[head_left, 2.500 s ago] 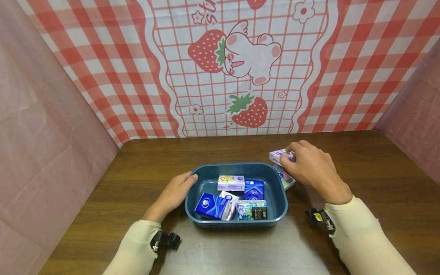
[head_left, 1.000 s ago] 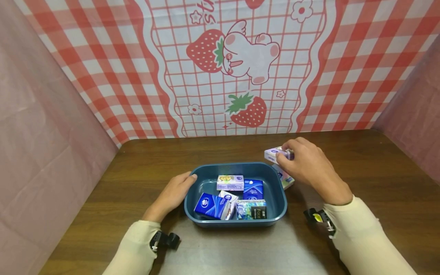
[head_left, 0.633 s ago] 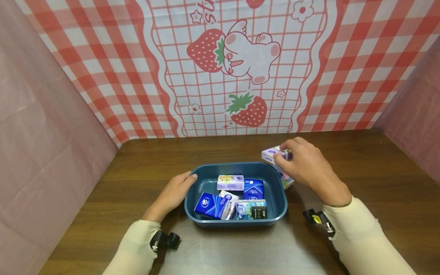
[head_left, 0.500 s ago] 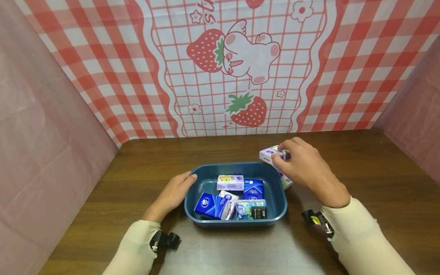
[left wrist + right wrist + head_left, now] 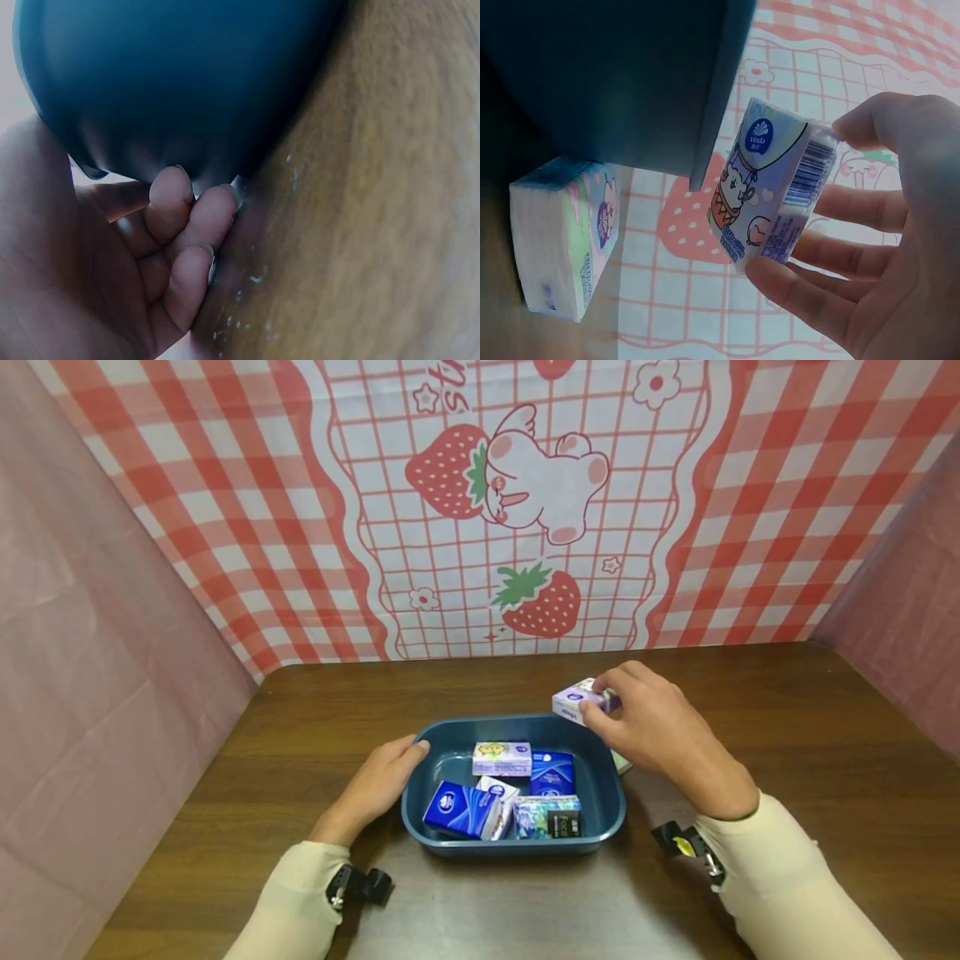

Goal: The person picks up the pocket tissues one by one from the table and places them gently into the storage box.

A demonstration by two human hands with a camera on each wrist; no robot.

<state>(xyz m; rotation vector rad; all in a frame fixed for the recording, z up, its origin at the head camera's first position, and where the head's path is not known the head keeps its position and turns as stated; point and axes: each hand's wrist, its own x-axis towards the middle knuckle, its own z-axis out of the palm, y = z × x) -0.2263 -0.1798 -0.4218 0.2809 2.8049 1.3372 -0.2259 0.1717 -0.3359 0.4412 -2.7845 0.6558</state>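
Note:
My right hand pinches a lilac tissue pack between thumb and fingers, over the far right corner of a dark blue plastic tub. In the right wrist view the pack is tilted, its barcode side facing the palm. My left hand grips the tub's left side, thumb on the rim; in the left wrist view the curled fingers meet the outer wall. Inside the tub lie several tissue packs: a lilac pack, blue packs, a white one and a teal patterned pack.
Another tissue pack stands on the wooden table against the tub's right outer side, mostly hidden by my right hand in the head view. A checked strawberry cloth hangs behind the table, with pink curtains on both sides.
My right hand has moved left with the lilac tissue pack, from above the pack on the table to the tub's far right corner. My left hand stays on the tub.

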